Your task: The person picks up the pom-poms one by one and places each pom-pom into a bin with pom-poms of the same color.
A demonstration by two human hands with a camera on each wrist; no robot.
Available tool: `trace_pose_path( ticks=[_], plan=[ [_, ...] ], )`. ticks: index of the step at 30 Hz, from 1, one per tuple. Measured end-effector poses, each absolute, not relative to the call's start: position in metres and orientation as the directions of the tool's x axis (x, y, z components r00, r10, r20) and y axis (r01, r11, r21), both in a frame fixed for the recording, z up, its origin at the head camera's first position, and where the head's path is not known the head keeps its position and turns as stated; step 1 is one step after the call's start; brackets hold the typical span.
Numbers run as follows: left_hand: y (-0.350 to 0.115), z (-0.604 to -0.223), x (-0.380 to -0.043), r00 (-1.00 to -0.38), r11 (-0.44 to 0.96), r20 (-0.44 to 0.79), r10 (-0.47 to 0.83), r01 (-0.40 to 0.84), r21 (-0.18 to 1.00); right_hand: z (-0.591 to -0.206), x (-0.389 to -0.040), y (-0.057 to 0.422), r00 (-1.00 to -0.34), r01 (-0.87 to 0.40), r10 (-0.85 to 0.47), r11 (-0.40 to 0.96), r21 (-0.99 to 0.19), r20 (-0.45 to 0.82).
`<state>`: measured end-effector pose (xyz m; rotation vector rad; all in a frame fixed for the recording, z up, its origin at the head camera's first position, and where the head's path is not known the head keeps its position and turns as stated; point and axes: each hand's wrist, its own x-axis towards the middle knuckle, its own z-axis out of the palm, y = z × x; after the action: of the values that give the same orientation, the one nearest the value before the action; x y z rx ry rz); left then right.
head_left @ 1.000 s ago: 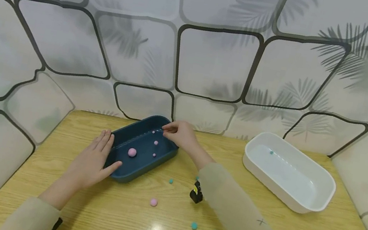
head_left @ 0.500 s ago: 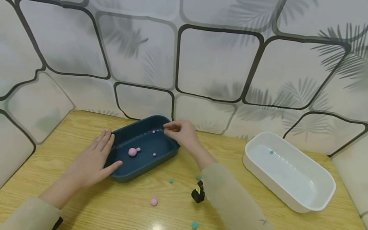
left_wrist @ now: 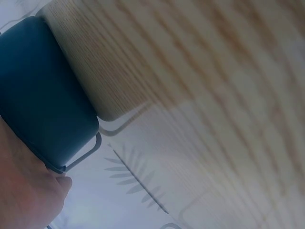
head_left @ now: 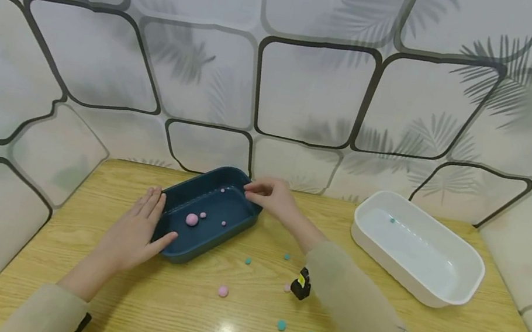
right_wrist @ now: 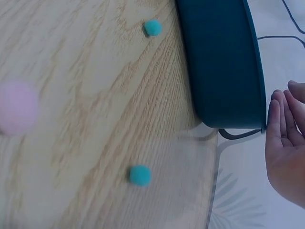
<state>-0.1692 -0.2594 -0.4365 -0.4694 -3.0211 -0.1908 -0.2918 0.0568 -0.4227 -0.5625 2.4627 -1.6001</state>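
Right hand [head_left: 275, 198] pulls back, loose and empty: that small pink ball [head_left: 203, 215] looks delivered! Left hand [head_left: 132, 231] rests straight-fingered against the tray [head_left: 206, 232].

Head camera: high, facing forward and down across desk [head_left: 154, 312], dark-blue tray [head_left: 216, 205] and white tray [head_left: 416, 252]. Wrist cameras: low, close, tilted; each catches the dark-blue tray from outside, plus desk and backdrop [head_left: 311, 91], shared with head view.
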Motion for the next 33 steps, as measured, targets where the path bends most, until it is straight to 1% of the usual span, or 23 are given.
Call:
trace_pose_path(
  ticks=[9, 16, 24, 33],
  plan=[
    [-0.259, -0.435, -0.169, -0.95, 0.945, 0.095, 0.299, 0.308, 0.107, -0.418, -0.276, 0.086, -0.908, -0.225, -0.416, 0.388, -0.894, 0.048],
    [-0.259, -0.436, -0.17, -0.948, 0.945, 0.1, 0.301, 0.311, 0.105, -0.419, -0.258, 0.111, -0.887, -0.222, -0.46, 0.365, -0.904, 0.032],
    [-0.259, -0.437, -0.169, -0.948, 0.943, 0.106, 0.301, 0.313, 0.112, -0.428, -0.237, 0.137, -0.848, -0.271, -0.529, 0.369, -0.889, 0.039],
    [-0.26, -0.44, -0.171, -0.946, 0.942, 0.122, 0.3, 0.314, 0.115, -0.443, -0.215, 0.159, -0.835, -0.269, -0.55, 0.425, -0.864, -0.01]
  ],
)
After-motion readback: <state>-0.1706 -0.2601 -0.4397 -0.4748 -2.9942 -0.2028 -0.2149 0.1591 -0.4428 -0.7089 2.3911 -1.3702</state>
